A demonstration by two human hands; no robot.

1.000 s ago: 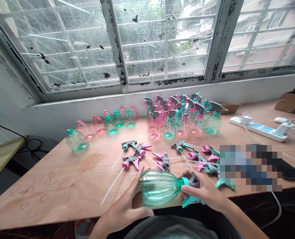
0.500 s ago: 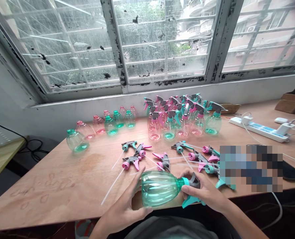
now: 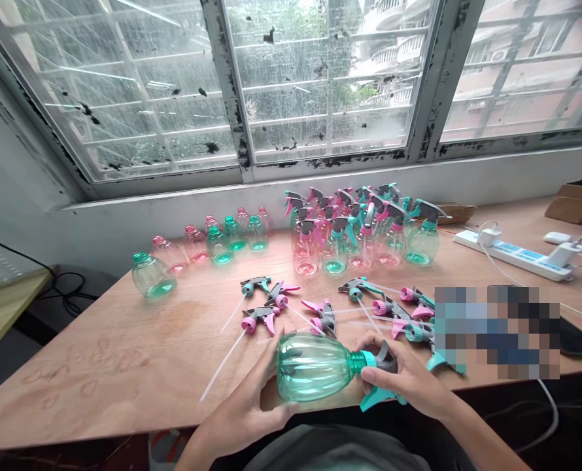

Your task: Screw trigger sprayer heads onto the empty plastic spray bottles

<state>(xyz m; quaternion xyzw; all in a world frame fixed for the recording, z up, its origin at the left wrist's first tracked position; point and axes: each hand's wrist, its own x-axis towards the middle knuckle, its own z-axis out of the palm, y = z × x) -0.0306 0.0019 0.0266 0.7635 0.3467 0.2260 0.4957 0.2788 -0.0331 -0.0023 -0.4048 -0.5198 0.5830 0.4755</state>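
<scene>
A clear green bottle [image 3: 313, 367] lies sideways in the air above the table's front edge, its base to the left. My left hand [image 3: 249, 409] cups the base end, thumb below and fingers partly hidden behind. At the neck, my right hand [image 3: 411, 379] is closed round a grey and teal trigger sprayer head [image 3: 386, 358], its thumb near the teal collar. The teal trigger [image 3: 378, 398] points down towards me. The head sits at the bottle's mouth; how tightly is not visible. Loose sprayer heads with white tubes, such as a pink and grey one [image 3: 257, 320], lie just beyond my hands.
Several bottles without heads, among them a green one [image 3: 154, 276], stand at the back left. Bottles with sprayer heads [image 3: 337, 252] crowd together at the back centre. A white power strip [image 3: 511, 255] and a cardboard box [image 3: 573, 201] are on the right, below the window.
The bottle has shifted very slightly left and up, and my left thumb has drawn back a little along its lower side. My right hand keeps its hold on the sprayer head.
</scene>
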